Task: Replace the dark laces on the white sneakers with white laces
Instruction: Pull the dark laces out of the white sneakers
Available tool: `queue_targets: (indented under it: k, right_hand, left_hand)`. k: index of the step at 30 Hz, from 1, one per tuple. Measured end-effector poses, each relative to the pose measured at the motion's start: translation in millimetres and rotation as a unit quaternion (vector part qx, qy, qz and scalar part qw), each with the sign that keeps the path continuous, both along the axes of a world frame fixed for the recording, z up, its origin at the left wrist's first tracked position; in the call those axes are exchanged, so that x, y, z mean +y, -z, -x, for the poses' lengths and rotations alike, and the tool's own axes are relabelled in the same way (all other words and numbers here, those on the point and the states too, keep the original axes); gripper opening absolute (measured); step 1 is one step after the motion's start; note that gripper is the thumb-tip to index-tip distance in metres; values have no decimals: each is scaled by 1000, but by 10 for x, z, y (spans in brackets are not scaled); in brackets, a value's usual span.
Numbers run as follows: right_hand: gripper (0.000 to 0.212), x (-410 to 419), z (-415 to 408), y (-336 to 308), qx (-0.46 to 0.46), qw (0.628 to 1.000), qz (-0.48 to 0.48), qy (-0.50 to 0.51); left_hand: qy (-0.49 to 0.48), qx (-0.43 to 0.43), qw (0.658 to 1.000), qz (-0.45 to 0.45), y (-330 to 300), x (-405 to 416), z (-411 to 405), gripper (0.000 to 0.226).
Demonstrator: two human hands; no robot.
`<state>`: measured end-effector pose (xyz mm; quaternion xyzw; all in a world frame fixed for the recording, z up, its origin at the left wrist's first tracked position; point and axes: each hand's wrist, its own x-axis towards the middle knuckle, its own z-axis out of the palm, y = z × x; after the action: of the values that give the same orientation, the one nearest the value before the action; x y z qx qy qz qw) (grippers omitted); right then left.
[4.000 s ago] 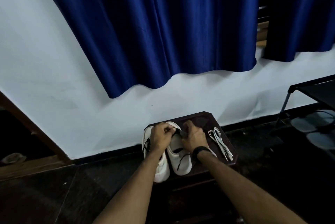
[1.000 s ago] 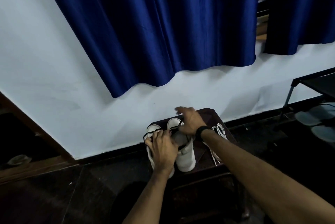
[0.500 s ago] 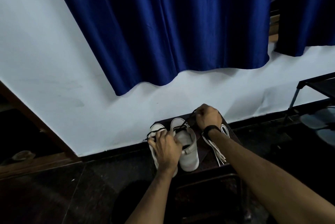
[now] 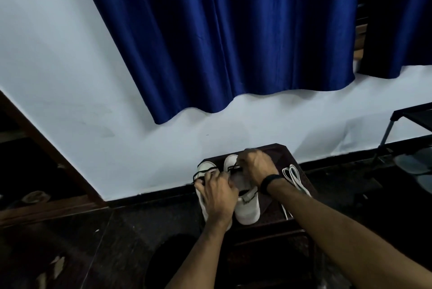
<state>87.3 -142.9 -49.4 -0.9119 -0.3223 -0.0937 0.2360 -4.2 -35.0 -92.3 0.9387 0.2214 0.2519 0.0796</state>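
Note:
Two white sneakers stand side by side on a small dark table (image 4: 294,155). My left hand (image 4: 218,191) lies over the left sneaker (image 4: 204,168) and holds the right sneaker (image 4: 247,209) by its near side. A dark lace (image 4: 198,174) loops across the left sneaker's toe. My right hand (image 4: 256,167), with a black band on the wrist, is curled over the right sneaker's eyelets and pinches its dark lace (image 4: 233,168). A bundle of white laces (image 4: 293,175) lies on the table to the right of the shoes.
A white wall with a blue curtain (image 4: 233,43) rises just behind the table. A black metal rack (image 4: 409,125) with footwear under it stands at the right. Dark floor (image 4: 105,242) surrounds the table, and a wooden frame (image 4: 46,155) runs at the left.
My right hand has come back down from its raised pull to the right sneaker's eyelets. My left hand has stayed on the shoes. The camera has shifted slightly.

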Motion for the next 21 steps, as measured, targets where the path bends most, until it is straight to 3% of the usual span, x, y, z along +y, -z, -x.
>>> queue_targets:
  k: [3, 7, 8, 10, 12, 13, 16, 19, 21]
  right_hand:
    - [12, -117, -122, -4, 49, 977, -159, 136]
    - [20, -293, -214, -73, 151, 905, -296, 266]
    - [20, -313, -212, -67, 157, 910, -260, 281]
    - [23, -332, -151, -21, 77, 952, -127, 266]
    - [38, -311, -70, 81, -14, 984, -94, 150]
    - [44, -282, -8, 105, -17, 993, -95, 69]
    - [39, -123, 142, 127, -3, 996, 42, -73]
    - [17, 22, 171, 158, -118, 978, 161, -65]
    - [16, 77, 168, 137, -147, 972, 174, -50]
  left_hand:
    - [-9, 7, 1000, -16, -4, -5, 1, 10]
    - [-16, 10, 1000, -22, -29, -20, 7, 8]
    - [-16, 11, 1000, -23, -31, -19, 6, 8]
    - [-14, 10, 1000, -23, -18, -12, 1, 7]
    - [-10, 7, 1000, -19, -1, -1, -9, 10]
    - [-9, 6, 1000, -18, 6, 2, -18, 12]
    - [-1, 9, 1000, -14, 27, 18, -24, 10]
    - [3, 20, 1000, -14, 39, 20, -15, 12]
    - [0, 15, 1000, -8, 33, 12, -10, 15]
